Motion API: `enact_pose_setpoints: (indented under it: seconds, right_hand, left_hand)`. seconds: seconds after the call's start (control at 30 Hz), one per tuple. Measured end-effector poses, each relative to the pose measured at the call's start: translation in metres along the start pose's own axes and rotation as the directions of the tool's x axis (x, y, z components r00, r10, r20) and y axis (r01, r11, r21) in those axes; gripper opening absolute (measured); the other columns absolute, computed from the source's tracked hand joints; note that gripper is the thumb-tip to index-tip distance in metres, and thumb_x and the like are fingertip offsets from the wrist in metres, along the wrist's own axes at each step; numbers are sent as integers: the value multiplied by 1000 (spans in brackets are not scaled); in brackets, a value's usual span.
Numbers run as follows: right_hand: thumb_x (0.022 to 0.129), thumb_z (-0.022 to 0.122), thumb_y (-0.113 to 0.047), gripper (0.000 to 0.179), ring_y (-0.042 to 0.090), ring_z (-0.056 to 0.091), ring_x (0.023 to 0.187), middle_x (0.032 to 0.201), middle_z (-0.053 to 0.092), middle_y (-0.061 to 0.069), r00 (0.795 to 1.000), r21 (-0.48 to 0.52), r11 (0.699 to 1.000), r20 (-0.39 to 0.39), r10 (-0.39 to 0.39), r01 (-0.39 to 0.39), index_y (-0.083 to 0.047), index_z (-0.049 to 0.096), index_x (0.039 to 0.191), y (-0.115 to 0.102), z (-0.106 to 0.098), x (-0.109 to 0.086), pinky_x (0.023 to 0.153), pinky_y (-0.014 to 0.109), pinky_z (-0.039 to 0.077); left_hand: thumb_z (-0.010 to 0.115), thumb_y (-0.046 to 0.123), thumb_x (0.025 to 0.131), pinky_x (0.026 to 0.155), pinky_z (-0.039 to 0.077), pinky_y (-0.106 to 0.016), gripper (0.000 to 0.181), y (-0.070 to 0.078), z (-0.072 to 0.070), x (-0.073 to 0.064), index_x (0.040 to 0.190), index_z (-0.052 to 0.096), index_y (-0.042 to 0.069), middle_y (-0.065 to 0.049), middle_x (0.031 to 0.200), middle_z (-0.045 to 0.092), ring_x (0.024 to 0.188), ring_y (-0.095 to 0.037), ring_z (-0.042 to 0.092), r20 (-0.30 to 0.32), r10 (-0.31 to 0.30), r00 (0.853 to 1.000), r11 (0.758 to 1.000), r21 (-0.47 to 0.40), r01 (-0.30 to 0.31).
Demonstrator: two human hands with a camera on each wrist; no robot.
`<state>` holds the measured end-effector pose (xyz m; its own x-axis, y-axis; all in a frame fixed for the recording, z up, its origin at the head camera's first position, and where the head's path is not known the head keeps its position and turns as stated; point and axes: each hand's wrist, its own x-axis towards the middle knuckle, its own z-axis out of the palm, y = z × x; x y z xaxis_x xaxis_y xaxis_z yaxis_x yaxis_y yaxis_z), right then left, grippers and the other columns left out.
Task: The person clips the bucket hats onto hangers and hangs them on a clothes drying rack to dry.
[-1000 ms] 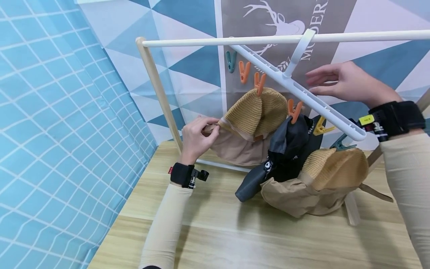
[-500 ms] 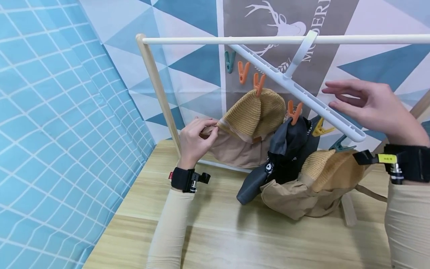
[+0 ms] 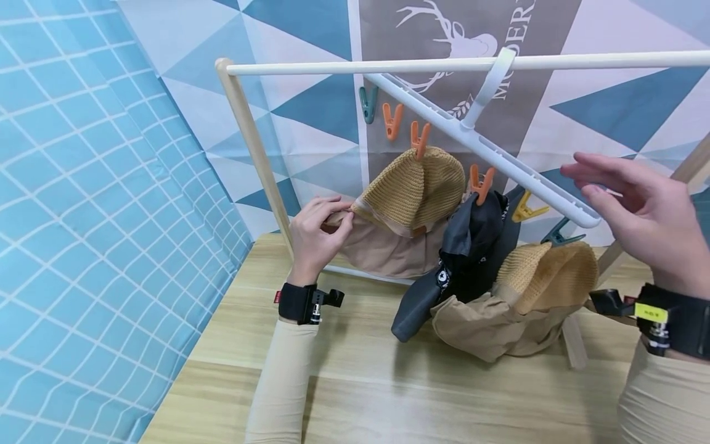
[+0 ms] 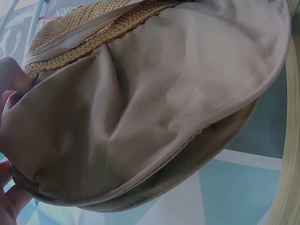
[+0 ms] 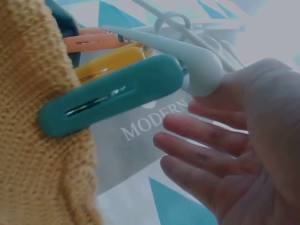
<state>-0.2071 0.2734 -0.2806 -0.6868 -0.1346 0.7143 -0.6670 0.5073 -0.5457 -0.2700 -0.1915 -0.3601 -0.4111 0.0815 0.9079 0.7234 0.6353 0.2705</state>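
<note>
My left hand [image 3: 318,237] pinches the beige brim edge of a knit-crowned sun hat [image 3: 407,194]. In the left wrist view that hat's wide brim [image 4: 140,108] fills most of the frame. An orange clothespin [image 3: 420,140] grips its crown, below a white clip hanger [image 3: 499,157]. My right hand [image 3: 651,213], fingers relaxed and holding nothing, is beside the hanger's near end. Close by, a teal clothespin [image 5: 112,96] grips a second knit-crowned hat [image 3: 546,277]. Between the two hats hangs a dark grey hat [image 3: 471,231] under another orange clothespin [image 3: 481,184].
The hanger hooks over a white rail [image 3: 333,68] with a wooden post [image 3: 249,135] at left. A yellow clothespin [image 3: 527,209] hangs near the dark hat. Beyond are an orange clothespin [image 3: 392,121] and a teal clothespin [image 3: 368,105]. Below lies a wooden tabletop [image 3: 377,394].
My right hand has moved right and down, from behind the hanger's middle to beside its near end. The left hand keeps its pinch on the brim, nearly still.
</note>
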Motion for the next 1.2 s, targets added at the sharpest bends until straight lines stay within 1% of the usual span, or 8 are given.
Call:
enact_pose_setpoints:
  seconds: [0.13, 0.27, 0.5, 0.57, 0.7, 0.8, 1.0, 1.2]
  right_hand:
    - [110, 59, 10, 44, -7, 75, 122, 135, 80, -19, 994, 107, 994, -101, 29, -18, 4, 66, 153, 2, 2, -17, 102, 4, 53]
    - [108, 58, 14, 42, -1, 78, 123, 135, 83, -7, 988, 282, 959, -151, 34, 10, 14, 63, 150, 7, 4, -33, 102, 8, 55]
    - [98, 63, 27, 51, 2, 82, 115, 136, 83, -1, 993, 443, 896, -84, 83, -38, 19, 62, 148, 8, 8, -49, 95, 10, 60]
    - [95, 64, 31, 55, 2, 83, 111, 136, 83, -1, 994, 433, 900, -60, 86, -52, 19, 62, 148, 7, 10, -51, 93, 10, 60]
    - [96, 68, 26, 53, -7, 82, 101, 125, 84, -16, 992, 200, 977, -88, 91, -72, 12, 68, 147, 3, 11, -51, 87, 7, 59]
    - [99, 72, 19, 45, -11, 80, 95, 118, 83, -23, 986, 103, 991, -135, 95, -82, 9, 72, 143, 3, 13, -50, 84, 5, 57]
    - [100, 72, 16, 38, -11, 80, 93, 114, 84, -23, 981, 140, 989, -185, 66, -41, 15, 72, 139, 3, 17, -51, 85, 4, 57]
    - [103, 70, 14, 37, -7, 82, 99, 114, 86, -19, 957, 198, 979, -272, 96, -42, 15, 71, 139, -10, 18, -52, 75, 0, 50]
  left_hand:
    - [82, 9, 96, 97, 65, -55, 15, 2, -1, 0, 108, 89, 5, -19, 106, 87, 112, -39, 82, -4, 0, 1000, 1000, 0, 0]
    - [83, 10, 96, 99, 64, -56, 14, 3, -3, 0, 108, 89, 5, -21, 107, 86, 114, -39, 81, -12, -4, 1000, 1000, 1, 4]
    - [82, 10, 97, 99, 64, -56, 14, 2, -2, 0, 108, 89, 4, -23, 107, 86, 113, -40, 81, -23, -4, 1000, 1000, -9, 4]
    - [82, 10, 97, 99, 64, -56, 15, 2, -2, 0, 108, 89, 4, -22, 107, 86, 113, -40, 81, -27, -4, 1000, 1000, -12, 3]
    - [82, 9, 97, 98, 64, -55, 15, 3, -3, 0, 108, 89, 4, -20, 106, 87, 113, -39, 81, -38, -9, 999, 1000, -22, 8]
    - [82, 10, 97, 97, 64, -55, 15, 3, -3, 0, 108, 89, 3, -21, 106, 87, 112, -39, 81, -35, -4, 999, 1000, -14, 3]
    - [82, 12, 99, 96, 65, -54, 15, 4, -4, -1, 108, 89, 4, -21, 109, 86, 111, -39, 81, -8, -16, 1000, 1000, 9, 16]
    - [83, 14, 98, 85, 63, -53, 14, 7, -6, -3, 106, 90, 5, -20, 106, 86, 103, -37, 81, 72, -89, 993, 996, 38, 86]
